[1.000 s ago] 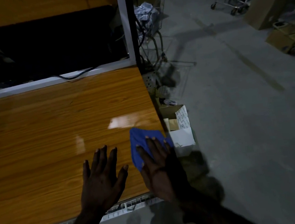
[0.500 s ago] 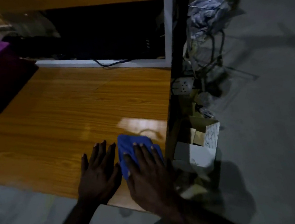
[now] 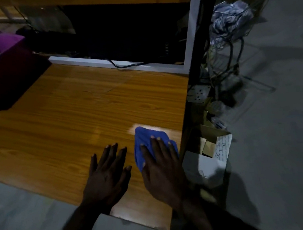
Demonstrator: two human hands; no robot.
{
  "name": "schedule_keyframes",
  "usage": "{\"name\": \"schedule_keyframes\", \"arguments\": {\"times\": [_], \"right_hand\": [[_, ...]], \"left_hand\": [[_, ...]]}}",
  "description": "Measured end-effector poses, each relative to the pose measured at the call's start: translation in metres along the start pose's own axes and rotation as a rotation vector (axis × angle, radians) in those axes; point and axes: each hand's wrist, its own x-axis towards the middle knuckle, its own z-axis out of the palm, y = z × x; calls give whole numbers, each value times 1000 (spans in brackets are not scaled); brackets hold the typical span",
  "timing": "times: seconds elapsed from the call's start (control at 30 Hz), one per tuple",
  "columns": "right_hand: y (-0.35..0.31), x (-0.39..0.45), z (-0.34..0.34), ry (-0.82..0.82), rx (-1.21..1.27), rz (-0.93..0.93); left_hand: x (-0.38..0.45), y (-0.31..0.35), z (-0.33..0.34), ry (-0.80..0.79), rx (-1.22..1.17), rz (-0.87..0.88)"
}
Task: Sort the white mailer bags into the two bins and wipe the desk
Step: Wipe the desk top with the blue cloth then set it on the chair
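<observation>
My right hand [image 3: 162, 172] lies flat on a blue cloth [image 3: 146, 142] near the right front corner of the wooden desk [image 3: 68, 120], pressing it onto the surface. Beside it, my left hand [image 3: 107, 173] rests palm down on the desk with fingers spread and nothing in it. A purple bin [image 3: 0, 75] stands at the desk's far left; something white shows inside it, and a yellow-green shape sits behind it. No mailer bag lies on the desk top.
A white frame [image 3: 114, 62] with a black cable borders the desk's back edge. An open cardboard box [image 3: 211, 149] sits on the floor right of the desk. A wire cart [image 3: 230, 20] with cloth stands further back. A power strip [image 3: 199, 93] hangs near the desk's side.
The view has swung left, so the purple bin has come into view. Both hands with the cloth have stayed near the desk's right front corner, the cloth shifting slightly.
</observation>
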Motion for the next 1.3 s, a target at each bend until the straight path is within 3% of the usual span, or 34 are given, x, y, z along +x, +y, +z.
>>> {"name": "schedule_keyframes", "arguments": {"times": [0.23,0.3,0.47,0.53,0.77,0.87,1.07,1.3], "right_hand": [[50,113,7,-34,-67,315],[49,111,7,-20,-78,292],[22,41,3,-62,-23,-38],[30,45,1,-68,4,-87],[94,160,4,-42,-72,305],[92,159,6,-35,-105,286],[73,107,-6,-113,-14,-50],[156,237,1,-79,-146,258]], "left_hand": [[27,-6,-5,-8,-25,60],[27,-5,-5,-3,-34,58],[27,-5,-4,18,-31,63],[27,-5,-3,23,-29,60],[28,-6,-5,13,-63,64],[28,-6,-4,19,-61,60],[30,-6,-2,41,-55,51],[31,-4,-4,46,-66,40]]}}
